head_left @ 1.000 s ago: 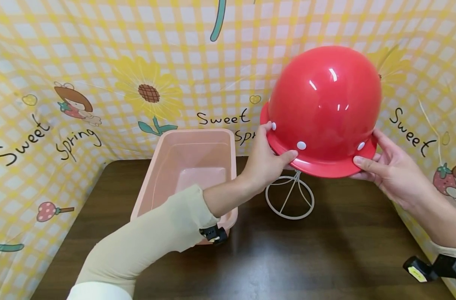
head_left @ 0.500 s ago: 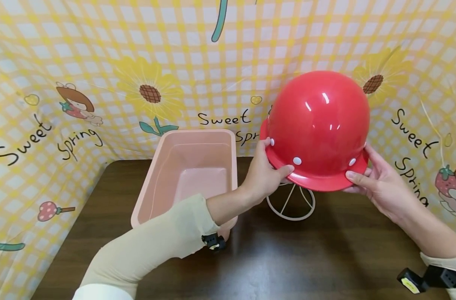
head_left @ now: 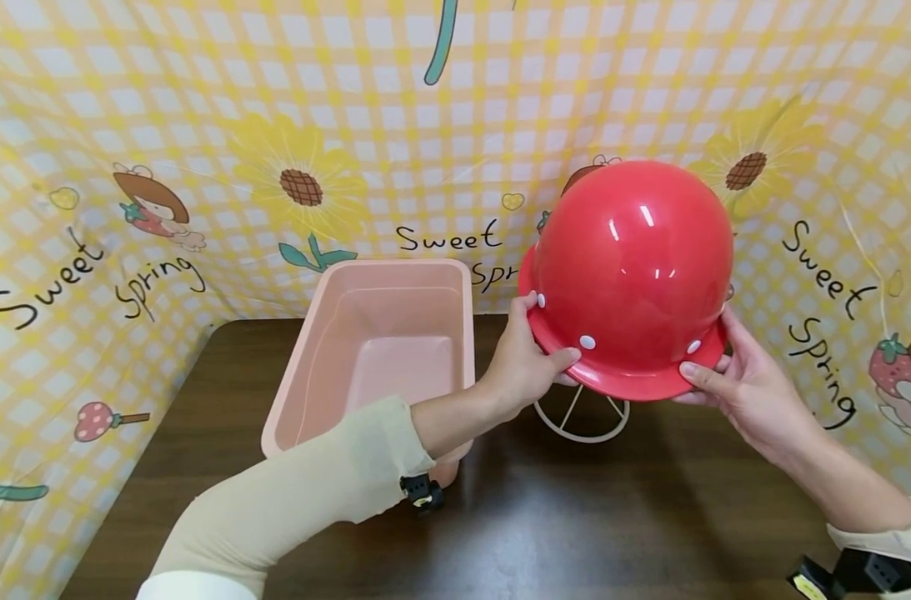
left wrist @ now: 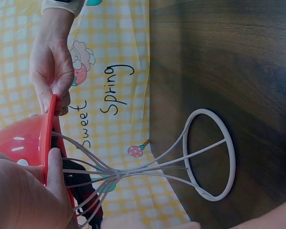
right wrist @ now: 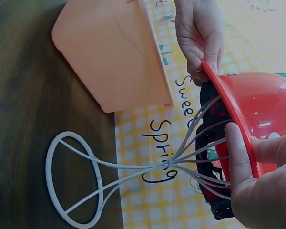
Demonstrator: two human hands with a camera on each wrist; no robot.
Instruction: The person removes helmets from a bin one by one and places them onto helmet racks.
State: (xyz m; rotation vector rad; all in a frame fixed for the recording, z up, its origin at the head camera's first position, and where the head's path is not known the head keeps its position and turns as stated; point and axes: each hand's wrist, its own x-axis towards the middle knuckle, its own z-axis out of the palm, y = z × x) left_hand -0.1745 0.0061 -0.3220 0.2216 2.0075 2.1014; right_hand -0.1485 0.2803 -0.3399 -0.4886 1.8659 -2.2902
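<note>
A glossy red hard hat [head_left: 635, 267] with white rivets sits over the top of a white wire stand [head_left: 584, 421]. My left hand [head_left: 526, 358] grips the brim on its left side, thumb on top and fingers beneath. On the right side my right hand [head_left: 755, 387] pinches the brim the same way. Both wrist views show the upper wires of the stand [left wrist: 117, 172] running up into the hat's shell, where a black inner harness [right wrist: 212, 157] shows. The stand's round base [right wrist: 50, 176] rests on the dark table.
A pink plastic bin [head_left: 466, 333] stands on the dark wooden table [head_left: 530, 533] to the left of the stand, under my left forearm. A yellow checked cloth [head_left: 425, 150] hangs behind and along both sides of the table.
Both hands have lowered the hard hat and shifted it slightly left, so it now covers the upper part of the stand in the head view. The bin has stayed in place.
</note>
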